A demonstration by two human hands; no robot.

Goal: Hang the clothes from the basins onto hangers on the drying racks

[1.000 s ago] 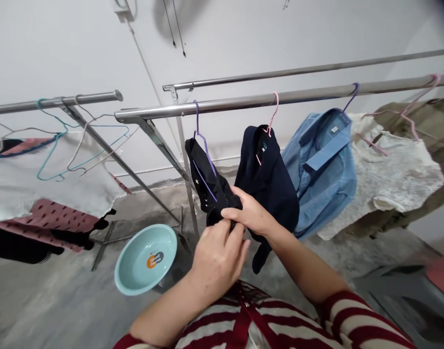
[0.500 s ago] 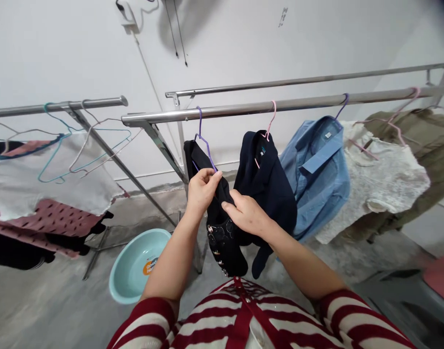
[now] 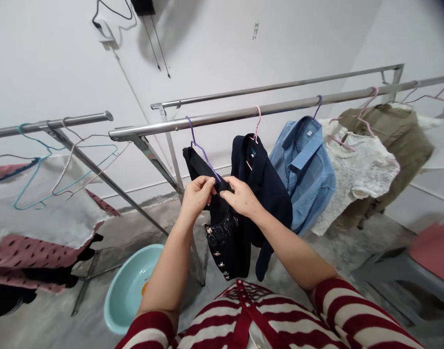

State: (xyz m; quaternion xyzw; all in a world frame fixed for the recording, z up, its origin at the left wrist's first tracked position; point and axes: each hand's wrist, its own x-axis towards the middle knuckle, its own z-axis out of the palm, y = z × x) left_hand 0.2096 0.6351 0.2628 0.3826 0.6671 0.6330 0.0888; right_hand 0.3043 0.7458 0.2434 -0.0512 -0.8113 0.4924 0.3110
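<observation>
Grey is the floor [image 3: 80, 329] under us, with blotchy marks on it, and behind everything we see a plain white wall [image 3: 287, 58]. A shiny metal rail [image 3: 222, 117] goes across in front of us. Another rail [image 3: 87, 119] is on the left.

On the left rail we see a blue-green hanger [image 3: 40, 169], a white top [image 3: 62, 174] and pink spotty cloth [image 3: 43, 252]. A round blue-green tub [image 3: 120, 286] sits on the floor, and our left arm hides part of it. On the rail in front, a dark blue jacket [image 3: 274, 189] hangs on a pink hanger [image 3: 258, 123], just behind our right hand [image 3: 239, 196]. Next come a light blue shirt [image 3: 316, 169], a white lacy top [image 3: 374, 165] and a brown-green piece of clothing [image 3: 414, 131]. A grey chair [image 3: 385, 271] with something pink [image 3: 436, 242] on it is at the right.

The black top [image 3: 236, 252] hangs from a purple hanger [image 3: 205, 156] near the left end of the front rail. It tilts down toward us. Shiny bits run down its left edge, and dark sparkly shapes sit above them. The fingers of our left hand [image 3: 198, 198] and right hand are closed, pinching its upper part side by side, by the low end of the hanger.
</observation>
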